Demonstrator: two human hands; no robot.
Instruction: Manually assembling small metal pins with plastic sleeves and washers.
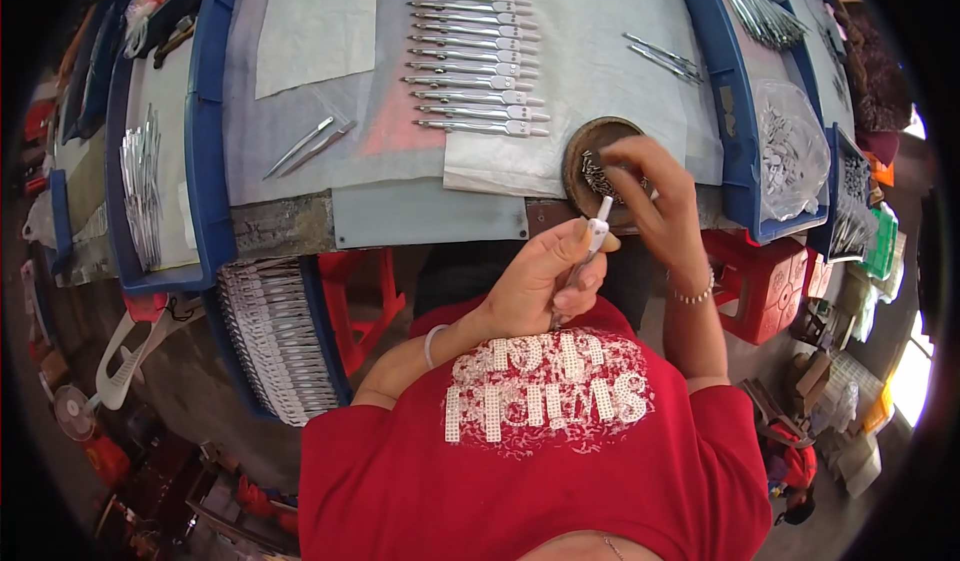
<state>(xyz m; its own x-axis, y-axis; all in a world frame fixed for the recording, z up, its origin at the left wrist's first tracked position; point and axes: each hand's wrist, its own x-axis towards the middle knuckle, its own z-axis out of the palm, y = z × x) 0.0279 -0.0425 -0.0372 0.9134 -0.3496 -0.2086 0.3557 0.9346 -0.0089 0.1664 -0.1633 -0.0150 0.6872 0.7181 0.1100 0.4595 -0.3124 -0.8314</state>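
Compass [598,232], one, metal: likely light, stiff and slick, best held by its flat shoulders, pinched in your left hand [545,273], handle [606,208] toward the bowl [571,174] at twelve o'clock, where your right hand [662,199] curls, its hold impossible to tell.

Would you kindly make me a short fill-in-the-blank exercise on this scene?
1. The left hand holds a silver tool, while the ____ hand is at the bowl of small parts.
2. The person's shirt is ____.
3. The clear bag lies in a ____ tray.

Missing words: right; red; blue.
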